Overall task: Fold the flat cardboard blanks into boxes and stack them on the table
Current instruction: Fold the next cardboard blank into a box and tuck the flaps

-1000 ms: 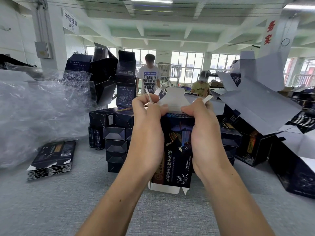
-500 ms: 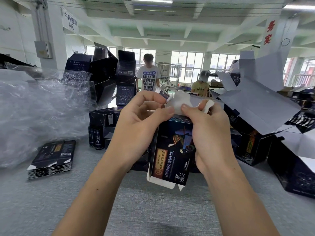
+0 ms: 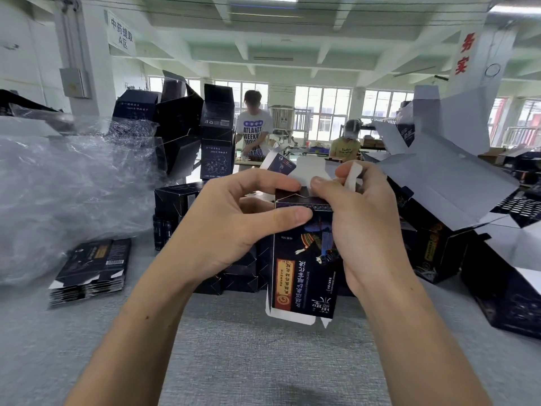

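- The left hand (image 3: 234, 227) grips the top left corner of a dark blue printed cardboard box (image 3: 304, 273). Its thumb presses flat on the front panel just under the top edge, and its forefinger curls over the top.
- The right hand (image 3: 363, 230) wraps round the box's upper right side with its fingers curled. Its thumb and forefinger tips are at the top opening, touching a narrow white side flap (image 3: 352, 177).
- The box is upright between both hands, over the grey cloth-covered counter (image 3: 263, 356), with its print upside down. Its white top flaps (image 3: 310, 171) stand open, and the white bottom flaps (image 3: 292, 316) hang open too.
- Just behind the hands a low stack of folded dark boxes (image 3: 178, 200) sits on the counter.
- A pile of flat dark cardboard blanks (image 3: 90, 268) lies on the counter to the left, well apart from the hands.
- Crumpled clear plastic wrap (image 3: 58, 194) is heaped beside that pile.
- Large dark cartons (image 3: 497, 291) stand to the right, with big pale grey opened cardboard sheets (image 3: 448, 177) leaning above them.
- A taller stack of dark boxes (image 3: 216, 133) rises behind on the left.
- Far back, one person in a white printed T-shirt (image 3: 253, 127) stands near another in a yellow T-shirt (image 3: 345, 146).
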